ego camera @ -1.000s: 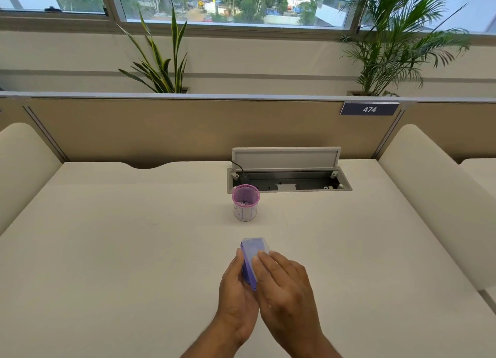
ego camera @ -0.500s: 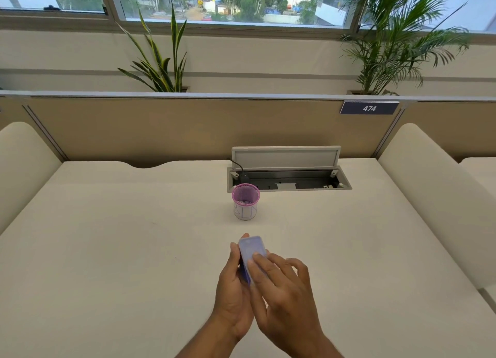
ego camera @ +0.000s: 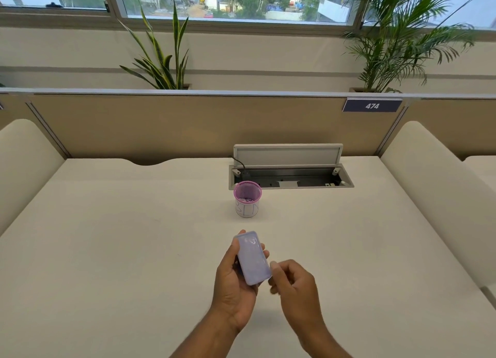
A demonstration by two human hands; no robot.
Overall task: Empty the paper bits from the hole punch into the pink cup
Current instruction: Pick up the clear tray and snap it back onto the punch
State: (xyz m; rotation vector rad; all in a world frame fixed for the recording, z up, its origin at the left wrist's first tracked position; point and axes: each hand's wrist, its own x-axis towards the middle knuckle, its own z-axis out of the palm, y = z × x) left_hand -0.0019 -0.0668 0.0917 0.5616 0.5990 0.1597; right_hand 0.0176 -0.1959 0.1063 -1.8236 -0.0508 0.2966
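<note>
Left hand (ego camera: 233, 285) gripped the punch (ego camera: 253, 258) near me, base up, cup (ego camera: 247, 199) standing well apart on the far side; right hand (ego camera: 291, 282), loosely curled and empty, sat beside its near-right corner—I judged prying the tray over the cup best.

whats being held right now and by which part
The left hand holds the hole punch by its long sides. The right hand holds nothing.
</note>
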